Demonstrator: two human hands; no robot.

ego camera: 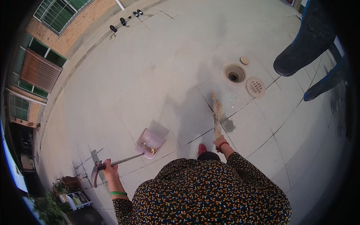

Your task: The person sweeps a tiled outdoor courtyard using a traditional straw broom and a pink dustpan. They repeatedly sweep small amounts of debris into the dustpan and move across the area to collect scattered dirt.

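Observation:
On the left of the view, my left hand (110, 170) is closed round the long handle of a pale purple plastic dustpan (156, 137). The handle (128, 159) runs from the pan to a dark hooked grip (96, 173) beyond my fingers. Yellowish and brown debris (149, 149) lies towards the back of the pan. My right hand (220, 141), with red beads at the wrist, grips a straw hand broom (216, 115) by its pale end. Its bristles point away from me, towards an open round floor drain (235, 73). Whether they touch the ground I cannot tell.
A perforated round cover (255, 87) and a small disc (244, 60) lie beside the drain on the concrete yard (126, 78). Several dark shoes (123, 21) line the brick building's foot. Potted plants (53, 202) and a white rack (77, 200) stand at lower left. Dark hanging shapes (305, 42) intrude upper right.

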